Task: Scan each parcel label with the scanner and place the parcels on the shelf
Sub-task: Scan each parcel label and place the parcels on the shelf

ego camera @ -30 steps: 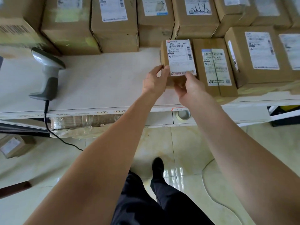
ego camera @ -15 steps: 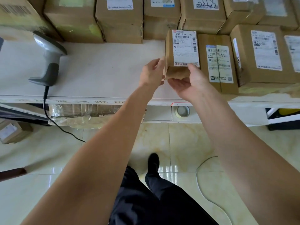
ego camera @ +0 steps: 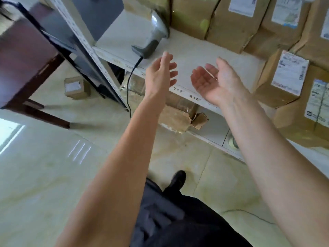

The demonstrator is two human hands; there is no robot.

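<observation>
My left hand [ego camera: 161, 75] and my right hand [ego camera: 213, 81] hover over the front edge of the white shelf [ego camera: 188, 50], both empty, with fingers relaxed and palms facing each other. The small labelled parcel [ego camera: 283, 77] I was holding stands on the shelf to the right, beside another labelled parcel [ego camera: 309, 111]. The grey scanner [ego camera: 153, 34] stands on the shelf at the left, just beyond my left hand, its black cable [ego camera: 130, 82] hanging down over the edge.
A row of brown labelled boxes [ego camera: 231, 20] lines the back of the shelf. A small parcel [ego camera: 76, 88] lies on the tiled floor at the left, near a dark wooden table [ego camera: 26, 56]. A taped box [ego camera: 176, 116] sits on the lower shelf.
Both hands have let go of the small parcel and drawn back to the left, leaving it on the shelf. The view has swung left and tilted.
</observation>
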